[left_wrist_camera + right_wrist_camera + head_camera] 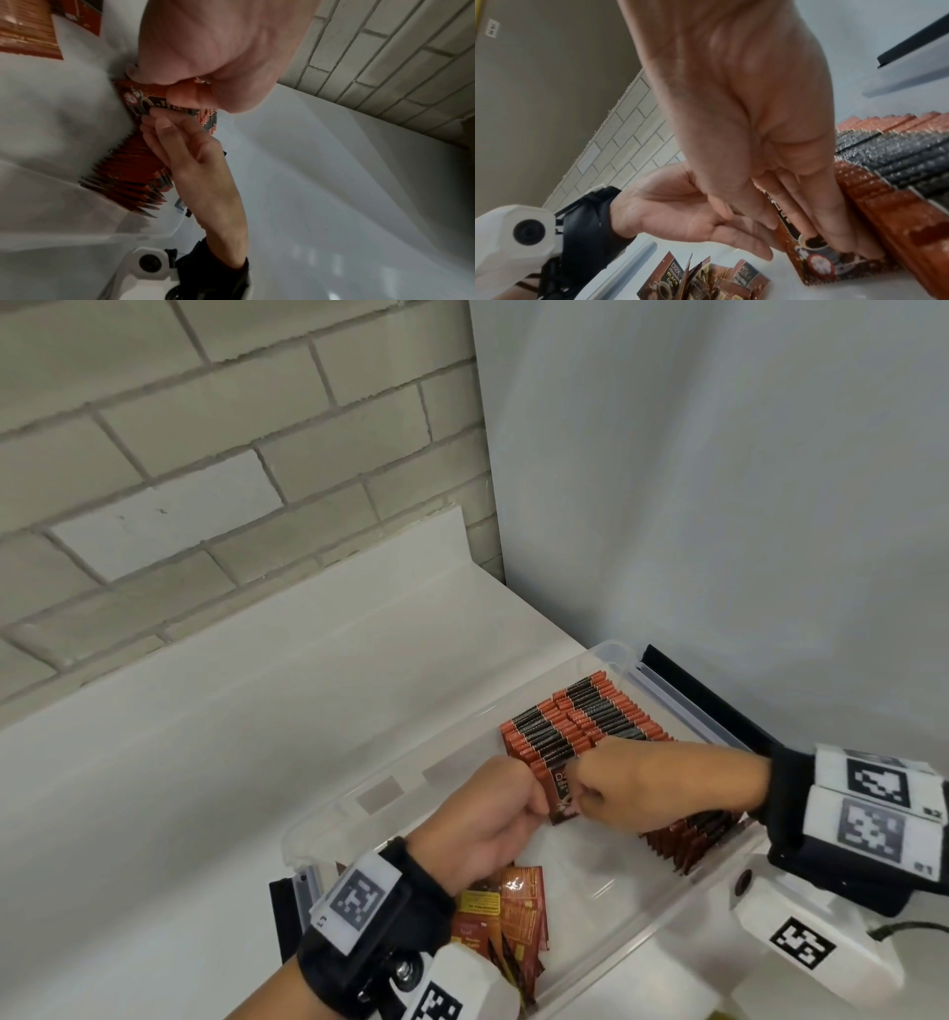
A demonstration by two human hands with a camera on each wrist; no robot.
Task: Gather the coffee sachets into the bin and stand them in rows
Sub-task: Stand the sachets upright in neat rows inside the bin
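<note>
head view: we see our left hand [482, 819] and right hand [631, 783] meeting over the front sachet [561, 796] of the standing rows [580, 719] inside the clear bin [606, 654], which sits on the white worktop [257, 737] in a corner by the brick wall [205, 428]. the rows run from bin middle toward its far right end, sachets on edge, long axes upright. loose sachets [513, 916] lie flat in the near left end; bare bin floor lies between them and the rows.

left wrist view: our left hand [210, 50] has its thumb [185, 97] curled onto the front sachet [144, 101], pinching it. our right hand's fingers [164, 130] press the same face. a second row [133, 176] stands by the bin wall.

right wrist view: our right hand [744, 111] lays nearly straight fingers [821, 213] flat on the front sachet [816, 259], which shows a coffee cup picture. our left hand [680, 213] lies just beside it. the loose sachets [700, 282] read "d2x", "black", "coffee". the rows' crimped tops [898, 154] show orange and black bands.
</note>
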